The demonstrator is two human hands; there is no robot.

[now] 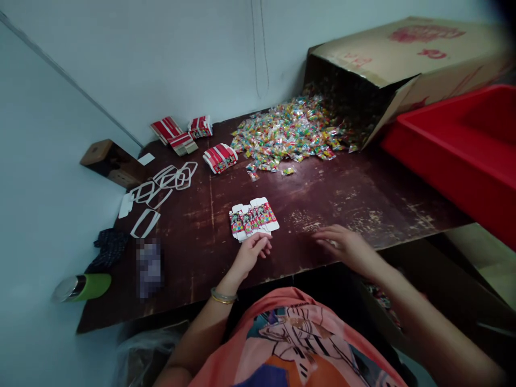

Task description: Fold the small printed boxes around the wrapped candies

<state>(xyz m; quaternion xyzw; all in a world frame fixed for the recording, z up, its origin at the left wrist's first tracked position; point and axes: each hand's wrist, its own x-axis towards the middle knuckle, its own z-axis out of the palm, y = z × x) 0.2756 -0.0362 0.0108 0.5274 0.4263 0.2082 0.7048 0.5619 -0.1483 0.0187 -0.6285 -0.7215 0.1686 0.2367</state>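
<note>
The left hand point(250, 252) is touching, with loosely curled fingers, the near edge of a small fan of flat printed cartons point(253, 217), not gripping it. Just to its right, the right hand point(342, 244) is lying open and empty on the table point(363, 193). No carton is looking folded yet. Beyond, more carton bundles point(220, 157) are lying, and a candy pile point(290, 131) is spilling from a tipped cardboard box point(403, 59). Nothing is standing between.
</note>
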